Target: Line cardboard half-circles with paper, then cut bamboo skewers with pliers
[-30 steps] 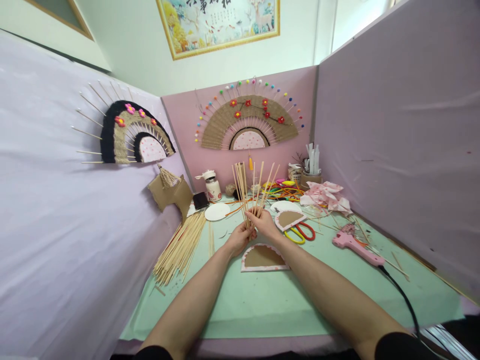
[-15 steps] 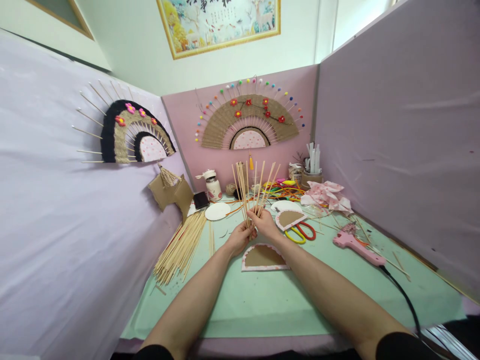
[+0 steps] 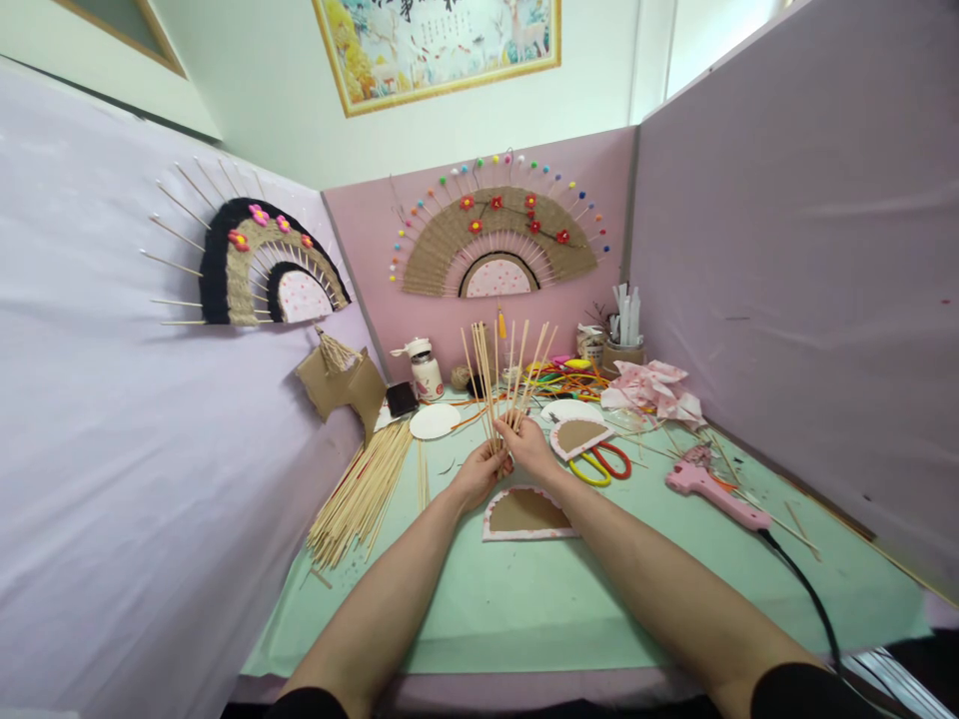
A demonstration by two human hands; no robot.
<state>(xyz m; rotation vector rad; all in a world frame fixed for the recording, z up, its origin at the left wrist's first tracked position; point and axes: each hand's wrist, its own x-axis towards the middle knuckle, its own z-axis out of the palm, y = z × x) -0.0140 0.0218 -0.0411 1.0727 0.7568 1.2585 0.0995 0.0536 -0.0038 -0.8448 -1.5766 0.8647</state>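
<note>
A bundle of thin wooden sticks (image 3: 486, 371) stands upright in my hands, its tops fanned out in two groups. My left hand (image 3: 480, 473) is closed round the lower ends. Just above and to the right, my right hand (image 3: 526, 445) grips the sticks too, thumb and fingers pressed on them. Their bottom ends are hidden by my fingers. Below my hands lies a half-round cardboard piece (image 3: 526, 513) edged with pink-and-white cloth, partly covered by my right forearm. A similar half-round piece (image 3: 580, 436) rests right of my right hand, on scissors (image 3: 596, 469) with yellow and red handles.
Many loose sticks (image 3: 364, 494) lie at the left. A pink glue gun (image 3: 715, 494) with a black cord is on the right. White ovals (image 3: 436, 421), a bottle (image 3: 427, 371), coloured cords and crumpled cloth (image 3: 653, 389) are at the back. Finished fans (image 3: 498, 240) hang on the partitions.
Almost nothing differs. The fanned stick tops have shifted very slightly to the left, and both hands keep their grip.
</note>
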